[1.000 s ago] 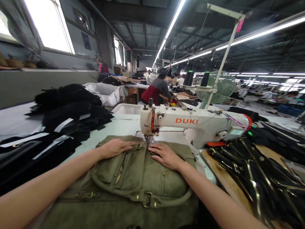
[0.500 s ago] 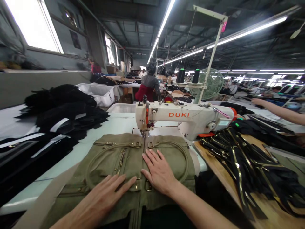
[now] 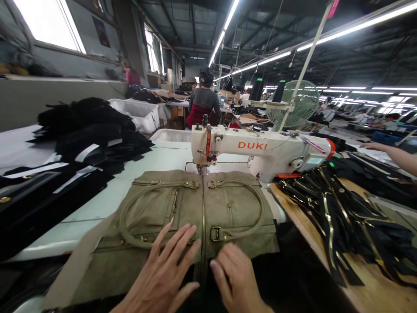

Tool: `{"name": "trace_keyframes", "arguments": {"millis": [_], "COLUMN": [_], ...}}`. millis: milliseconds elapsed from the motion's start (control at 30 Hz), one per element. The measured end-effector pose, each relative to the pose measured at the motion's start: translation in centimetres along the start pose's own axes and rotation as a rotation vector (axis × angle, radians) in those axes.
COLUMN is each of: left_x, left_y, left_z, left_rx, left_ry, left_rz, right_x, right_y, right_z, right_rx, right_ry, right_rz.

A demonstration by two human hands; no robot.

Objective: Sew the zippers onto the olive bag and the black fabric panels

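An olive-green bag panel (image 3: 189, 204) lies flat under the needle end of the sewing machine (image 3: 260, 150), a brass zipper (image 3: 204, 213) running down its middle. Two rounded handles with brass buckles curve across it, one left handle (image 3: 125, 217) and one right handle (image 3: 260, 204). My left hand (image 3: 166, 269) rests on the lower left part, fingers spread, fingertips near the left handle's lower end. At the panel's lower edge, right of the zipper, my right hand (image 3: 236, 276) has its fingers curled in. What those fingers hold, if anything, is hidden.
Black fabric pieces (image 3: 87, 130) are piled on the left of the table. Black zipper strips (image 3: 325, 213) cover a wooden board (image 3: 312, 243) on the right. A white bin (image 3: 171, 135) stands behind. A person (image 3: 203, 102) sits ahead; another person's arm (image 3: 391, 152) reaches in at right.
My right hand has slid down off the zipper toward the panel's lower edge, and its fingers have curled. My left hand has moved right with fingers spreading. The camera view has shifted slightly.
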State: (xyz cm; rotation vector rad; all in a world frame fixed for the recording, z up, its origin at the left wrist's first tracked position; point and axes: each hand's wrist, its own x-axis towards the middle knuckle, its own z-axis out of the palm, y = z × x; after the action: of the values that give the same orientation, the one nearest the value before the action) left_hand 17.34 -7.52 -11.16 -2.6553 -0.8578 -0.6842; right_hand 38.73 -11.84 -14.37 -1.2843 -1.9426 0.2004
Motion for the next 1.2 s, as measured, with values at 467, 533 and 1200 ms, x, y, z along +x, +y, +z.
{"name": "trace_keyframes", "arguments": {"millis": [467,533,1200], "left_x": [-0.8,-0.7,-0.7], "left_y": [-1.5,-0.7,-0.7], "left_z": [-0.5,-0.2,-1.4], "left_rx": [-0.265,-0.277,-0.175], "left_ry": [0.099,0.165,-0.047], "left_rz": [0.014,-0.012,0.236], "right_x": [-0.3,-0.6,0.2], "right_y": [-3.2,-3.6,-4.1], "right_z": [3.6,3.2,2.1], "right_rx": [1.548,1.487,1.167], "right_ry": [0.035,0.037,0.130], "right_rz": [0.835,0.851,0.780]}}
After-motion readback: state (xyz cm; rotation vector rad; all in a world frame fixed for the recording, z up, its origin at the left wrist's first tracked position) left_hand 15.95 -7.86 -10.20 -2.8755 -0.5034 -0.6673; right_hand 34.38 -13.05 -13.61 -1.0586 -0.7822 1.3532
